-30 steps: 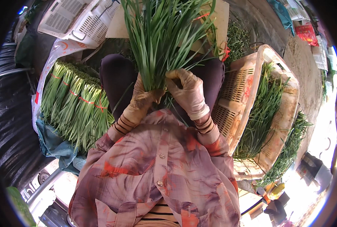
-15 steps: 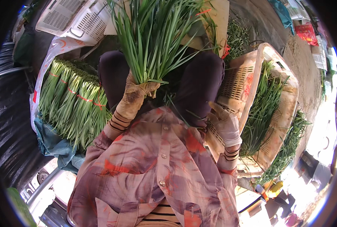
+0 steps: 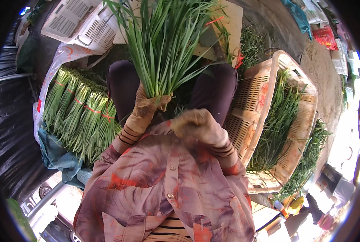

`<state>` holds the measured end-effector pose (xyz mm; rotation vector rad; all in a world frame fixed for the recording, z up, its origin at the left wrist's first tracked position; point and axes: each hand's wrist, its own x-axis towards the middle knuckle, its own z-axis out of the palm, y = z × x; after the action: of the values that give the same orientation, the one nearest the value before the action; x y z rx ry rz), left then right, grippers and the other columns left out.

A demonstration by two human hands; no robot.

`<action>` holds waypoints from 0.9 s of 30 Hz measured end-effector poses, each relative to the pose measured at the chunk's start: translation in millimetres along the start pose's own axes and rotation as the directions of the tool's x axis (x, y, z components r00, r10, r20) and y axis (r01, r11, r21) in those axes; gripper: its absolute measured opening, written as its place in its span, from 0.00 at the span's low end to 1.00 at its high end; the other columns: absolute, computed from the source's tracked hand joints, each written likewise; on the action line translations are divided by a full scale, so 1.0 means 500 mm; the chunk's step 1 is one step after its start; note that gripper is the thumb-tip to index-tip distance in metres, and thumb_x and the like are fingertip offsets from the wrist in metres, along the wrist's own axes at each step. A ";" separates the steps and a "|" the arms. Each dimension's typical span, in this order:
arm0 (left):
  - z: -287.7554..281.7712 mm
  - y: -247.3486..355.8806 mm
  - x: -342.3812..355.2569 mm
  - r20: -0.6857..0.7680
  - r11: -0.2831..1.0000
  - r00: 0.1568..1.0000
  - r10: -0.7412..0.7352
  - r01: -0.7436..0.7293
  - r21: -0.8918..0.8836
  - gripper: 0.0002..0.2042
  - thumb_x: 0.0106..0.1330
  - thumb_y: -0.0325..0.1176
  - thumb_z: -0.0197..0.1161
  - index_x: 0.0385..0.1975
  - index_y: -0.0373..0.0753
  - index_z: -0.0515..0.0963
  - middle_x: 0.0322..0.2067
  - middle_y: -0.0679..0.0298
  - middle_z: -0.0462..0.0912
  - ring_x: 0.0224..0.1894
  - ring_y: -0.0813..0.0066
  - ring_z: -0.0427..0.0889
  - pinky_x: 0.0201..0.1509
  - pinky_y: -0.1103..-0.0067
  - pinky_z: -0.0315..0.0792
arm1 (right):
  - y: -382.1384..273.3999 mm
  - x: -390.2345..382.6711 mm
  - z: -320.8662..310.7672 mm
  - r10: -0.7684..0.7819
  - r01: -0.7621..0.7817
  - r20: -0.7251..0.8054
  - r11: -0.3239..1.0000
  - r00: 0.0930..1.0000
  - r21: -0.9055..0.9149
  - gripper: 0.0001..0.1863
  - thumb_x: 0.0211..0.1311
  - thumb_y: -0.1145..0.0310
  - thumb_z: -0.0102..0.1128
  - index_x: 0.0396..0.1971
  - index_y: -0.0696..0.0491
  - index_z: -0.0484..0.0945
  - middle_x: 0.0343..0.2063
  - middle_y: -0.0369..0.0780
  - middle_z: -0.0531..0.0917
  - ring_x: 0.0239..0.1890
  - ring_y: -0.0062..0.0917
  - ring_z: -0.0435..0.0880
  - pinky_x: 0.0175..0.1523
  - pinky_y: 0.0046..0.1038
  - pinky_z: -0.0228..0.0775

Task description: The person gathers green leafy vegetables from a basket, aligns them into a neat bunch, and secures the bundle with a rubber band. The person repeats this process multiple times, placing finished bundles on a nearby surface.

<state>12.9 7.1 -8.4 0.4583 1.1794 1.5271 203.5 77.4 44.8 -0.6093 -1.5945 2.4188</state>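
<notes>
Head view: green bunch (image 3: 164, 52), upper centre, no band visible.
My left hand (image 3: 147, 108) clasps its base; right hand (image 3: 200, 126) blurred, grip unclear. Frame left, bundles (image 3: 83, 111) already tied; frame right, leaves (image 3: 279, 121) loose in the basket (image 3: 248, 99).

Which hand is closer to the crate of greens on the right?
The right hand; it is a little left of the crate. The left hand is farther left, gripping green stalks.
</notes>
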 end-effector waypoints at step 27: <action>-0.047 -0.043 0.048 0.063 0.890 0.980 0.187 -0.141 -0.434 0.25 0.53 0.22 0.66 0.52 0.41 0.67 0.35 0.58 0.78 0.28 0.66 0.80 0.21 0.78 0.74 | -0.020 0.022 0.028 -0.238 0.243 0.369 0.969 0.898 0.033 0.03 0.57 0.77 0.62 0.31 0.59 0.79 0.29 0.35 0.82 0.33 0.16 0.77 0.38 0.20 0.71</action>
<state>-2.5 16.6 -43.8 0.3392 0.7052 1.8286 187.0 73.8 55.8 0.0578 -1.7010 2.4330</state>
